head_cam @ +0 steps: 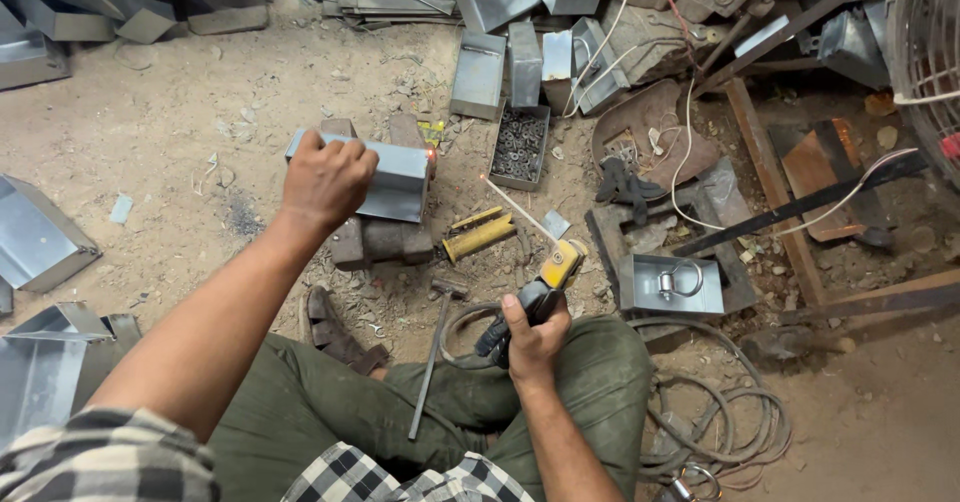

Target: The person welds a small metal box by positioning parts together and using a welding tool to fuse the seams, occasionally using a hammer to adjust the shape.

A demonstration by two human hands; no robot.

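Observation:
My left hand (325,177) grips the top of a grey sheet-metal box (395,177), which rests on dark blocks (375,242) on the dirt floor. A small red glow shows at the box's right edge. My right hand (530,337) is closed on a yellow and black electrode holder (550,277), held above my lap. A thin welding rod (515,207) sticks up and left from the holder, its tip a short way right of the box. I sit cross-legged in green trousers.
A hammer (435,347) lies by my knee, with a yellow-handled tool (480,234) beside the blocks. Several more metal boxes (480,72), a tray of small parts (520,147), a box holding a padlock (672,284), coiled cable (720,412) and scrap bars surround me.

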